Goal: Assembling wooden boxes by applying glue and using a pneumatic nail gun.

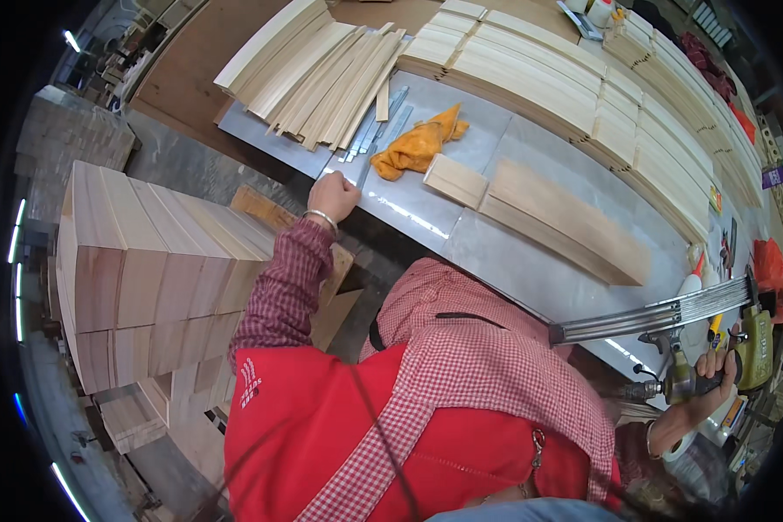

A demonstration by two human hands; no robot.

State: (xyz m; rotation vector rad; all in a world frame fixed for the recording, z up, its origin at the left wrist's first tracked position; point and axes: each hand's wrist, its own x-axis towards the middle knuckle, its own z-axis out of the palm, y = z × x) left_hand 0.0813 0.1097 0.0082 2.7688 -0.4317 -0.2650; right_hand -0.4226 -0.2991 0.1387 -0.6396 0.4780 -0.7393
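At the left front corner of the grey table [461, 196], my left hand [335, 197] is closed with its fingers curled under; what it holds, if anything, is hidden. Beside it lie several thin metal strips [381, 129] and a crumpled orange cloth [422, 143]. Far to the right, my right hand [713, 380] is wrapped round the handle of a nail gun [661, 317]. The gun has a green-yellow body and a long silver magazine pointing left across the table's front edge. Between the hands, a long wooden box-like piece [565, 217] with a short end section rests on the tabletop.
Thin wooden slats [322, 74] lie piled at the back left. Rows of stacked wooden panels [539, 78] fill the back of the table. A tall stack of wooden boxes [148, 261] stands left of me. Red plastic [769, 270] and small tools crowd the right side.
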